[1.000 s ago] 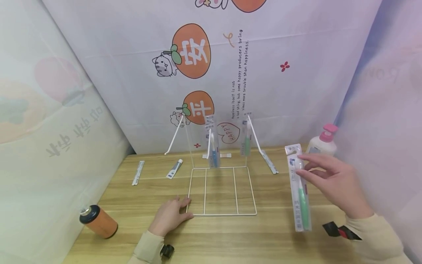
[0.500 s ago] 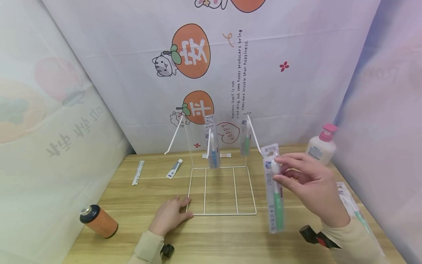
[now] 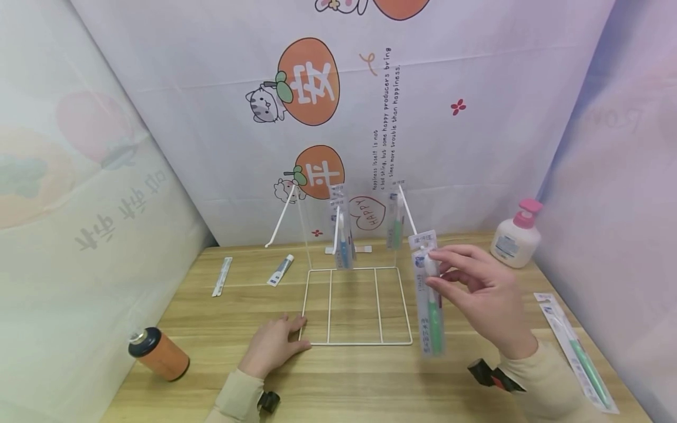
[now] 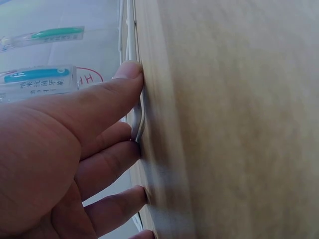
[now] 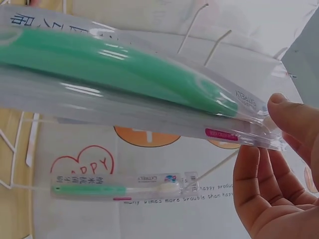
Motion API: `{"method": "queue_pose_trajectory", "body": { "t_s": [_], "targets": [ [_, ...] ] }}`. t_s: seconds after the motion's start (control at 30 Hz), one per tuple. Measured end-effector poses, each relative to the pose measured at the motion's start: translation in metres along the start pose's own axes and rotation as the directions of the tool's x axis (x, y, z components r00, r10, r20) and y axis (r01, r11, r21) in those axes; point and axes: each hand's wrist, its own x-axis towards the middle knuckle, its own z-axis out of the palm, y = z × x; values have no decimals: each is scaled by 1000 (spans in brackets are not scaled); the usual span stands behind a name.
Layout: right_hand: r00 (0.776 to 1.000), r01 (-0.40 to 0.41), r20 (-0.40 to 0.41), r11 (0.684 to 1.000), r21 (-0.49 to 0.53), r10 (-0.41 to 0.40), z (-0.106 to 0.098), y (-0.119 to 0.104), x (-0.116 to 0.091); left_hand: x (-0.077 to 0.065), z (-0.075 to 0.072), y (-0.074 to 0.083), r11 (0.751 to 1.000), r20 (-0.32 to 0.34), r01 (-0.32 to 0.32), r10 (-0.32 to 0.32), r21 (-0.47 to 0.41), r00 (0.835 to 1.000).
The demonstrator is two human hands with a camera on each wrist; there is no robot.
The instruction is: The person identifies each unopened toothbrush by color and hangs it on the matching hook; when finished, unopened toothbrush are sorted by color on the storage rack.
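My right hand point(image 3: 478, 294) pinches the upper part of a green toothbrush in a clear package point(image 3: 429, 299), held upright by the right prong of a white wire rack point(image 3: 395, 305). The prong's tip is hidden behind the package. In the right wrist view, thumb and fingertips grip that toothbrush package point(image 5: 124, 74) near its head. My left hand point(image 3: 275, 345) holds the front left corner of the rack's base between thumb and fingers, seen closely in the left wrist view. A blue packaged toothbrush point(image 3: 344, 244) hangs on the middle prong, a green one point(image 3: 396, 226) on the right prong.
Another green packaged toothbrush point(image 3: 579, 355) lies at the right. A pink-topped pump bottle point(image 3: 515, 241) stands behind it. Toward the left are an orange canister point(image 3: 161, 355), a toothpaste tube point(image 3: 280, 270) and a thin packet point(image 3: 222, 276). Cloth walls enclose the table.
My right hand has carried the green packaged toothbrush leftward to the rack's right prong. The toothbrush lying at the right has come into view. My left hand keeps its place.
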Motion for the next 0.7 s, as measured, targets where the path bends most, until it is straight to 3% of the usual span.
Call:
{"method": "queue_pose_trajectory", "body": {
  "t_s": [0.27, 0.7],
  "targets": [
    [999, -41, -16, 995, -88, 39, 9, 15, 6, 0, 0, 0, 1000, -1, 1, -1, -2, 1000],
    [994, 24, -103, 983, -183, -44, 23, 60, 31, -1, 0, 1, 1000, -1, 5, -5, -1, 1000]
  ]
}}
